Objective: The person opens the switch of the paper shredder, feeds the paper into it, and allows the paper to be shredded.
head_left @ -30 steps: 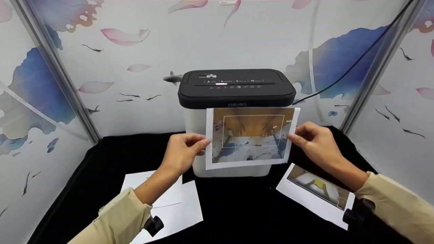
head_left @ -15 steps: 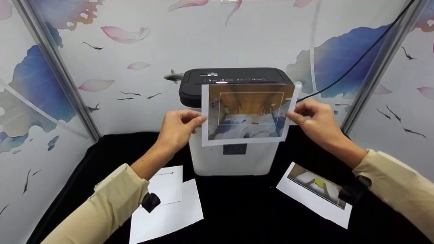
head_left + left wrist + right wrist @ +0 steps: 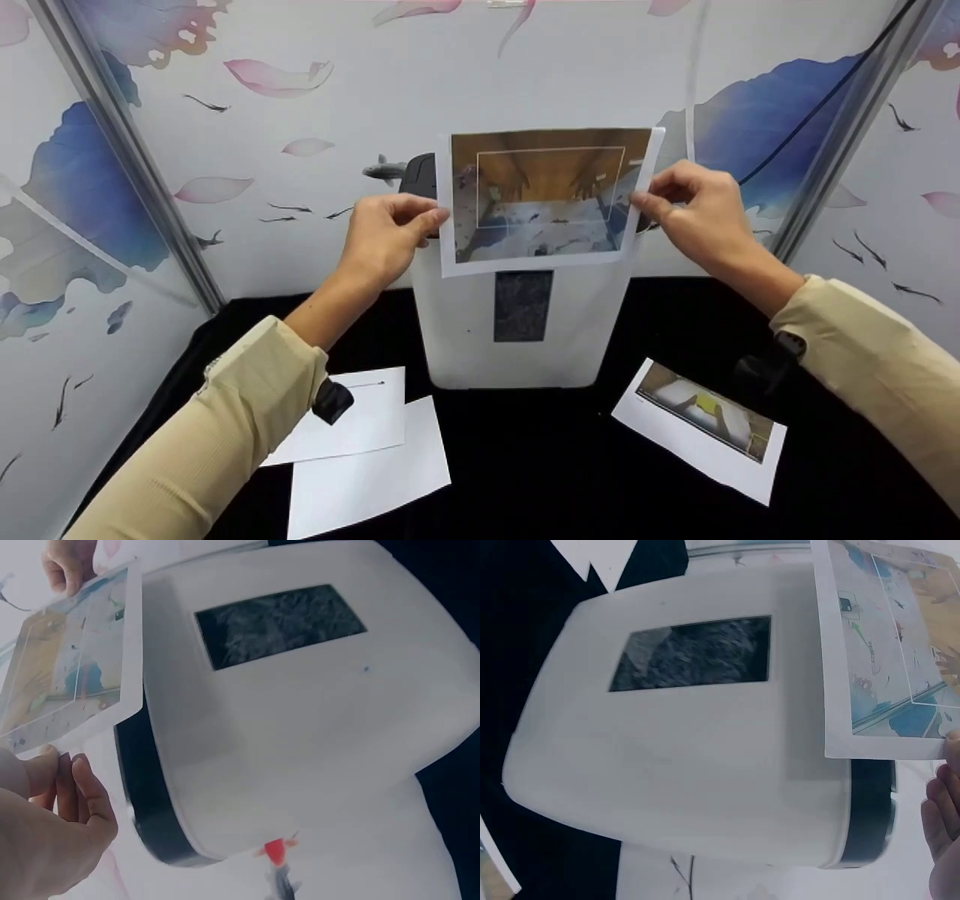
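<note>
A printed sheet of paper point(image 3: 547, 195) with a colour photo of two hands is held up by its sides. My left hand point(image 3: 386, 232) pinches its left edge between thumb and fingers, while my right hand point(image 3: 701, 210) pinches the right edge. Behind the sheet stands a paper shredder point(image 3: 457, 337) with a white body, a dark window and a black top, most of that top hidden by the sheet. In the left wrist view the sheet point(image 3: 133, 637) overlaps the shredder's upper end. The right wrist view shows the sheet's white border point(image 3: 836, 690) over the shredder's body point(image 3: 705, 757).
Two white sheets point(image 3: 367, 480) overlap on the black cloth point(image 3: 525, 465) at front left. Another printed sheet point(image 3: 701, 442) lies at front right. A black cable point(image 3: 825, 112) hangs behind the right hand. Patterned panels point(image 3: 480, 82) with metal posts point(image 3: 135, 150) enclose the back and sides.
Both hands have raised the printed sheet from in front of the shredder's body to the height of its top. The shredder's window has come into sight, and its black top is now mostly covered.
</note>
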The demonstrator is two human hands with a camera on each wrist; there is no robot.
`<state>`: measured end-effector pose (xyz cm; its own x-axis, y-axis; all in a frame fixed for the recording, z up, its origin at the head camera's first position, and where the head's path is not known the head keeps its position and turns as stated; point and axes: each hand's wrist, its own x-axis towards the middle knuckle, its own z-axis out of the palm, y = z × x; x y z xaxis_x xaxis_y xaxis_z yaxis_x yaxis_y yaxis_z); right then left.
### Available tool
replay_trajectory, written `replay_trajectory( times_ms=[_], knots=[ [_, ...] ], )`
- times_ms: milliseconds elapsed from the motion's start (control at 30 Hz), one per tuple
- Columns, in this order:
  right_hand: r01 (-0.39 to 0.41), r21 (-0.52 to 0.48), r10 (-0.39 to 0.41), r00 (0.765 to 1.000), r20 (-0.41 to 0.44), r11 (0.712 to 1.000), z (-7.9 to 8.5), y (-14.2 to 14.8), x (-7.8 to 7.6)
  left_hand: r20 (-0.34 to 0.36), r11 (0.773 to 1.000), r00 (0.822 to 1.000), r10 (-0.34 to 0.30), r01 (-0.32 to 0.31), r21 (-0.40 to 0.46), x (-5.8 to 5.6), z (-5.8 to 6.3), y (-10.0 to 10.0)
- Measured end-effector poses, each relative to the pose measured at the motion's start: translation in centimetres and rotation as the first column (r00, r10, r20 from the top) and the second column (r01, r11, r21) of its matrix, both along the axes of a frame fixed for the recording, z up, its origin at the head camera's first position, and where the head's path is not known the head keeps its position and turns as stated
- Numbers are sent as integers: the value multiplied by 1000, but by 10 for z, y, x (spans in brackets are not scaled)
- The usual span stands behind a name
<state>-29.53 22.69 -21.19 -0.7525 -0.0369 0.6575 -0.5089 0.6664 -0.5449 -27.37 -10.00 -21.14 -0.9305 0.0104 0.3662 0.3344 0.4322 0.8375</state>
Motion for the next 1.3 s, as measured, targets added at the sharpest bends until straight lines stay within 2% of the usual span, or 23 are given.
replay_trajectory(
  times_ms=[167, 433, 733, 1000, 1167, 1300],
  knots=[
    [18, -11, -18, 1000, 8, 1000, 13, -2, -5, -29, 1000, 1000, 8, -8, 14, -6, 10, 0],
    [14, -57, -16, 999, -42, 998, 32, -10, -15, -84, 996, 995, 50, -43, 81, -20, 23, -2],
    [29, -155, -29, 1000, 3, 988, 54, -14, -27, -117, 990, 990, 85, -70, 126, -35, 43, 3],
    [43, -164, -29, 996, 84, 986, 57, -25, -39, -30, 966, 990, 137, -127, 225, -48, 41, 2],
    [65, -144, -49, 992, 117, 987, 54, -28, -45, -29, 951, 990, 136, -123, 285, -56, 38, 3],
    [101, -150, -79, 986, 149, 983, 54, -27, -47, -30, 950, 991, 131, -117, 289, -60, 35, 6]
  ],
)
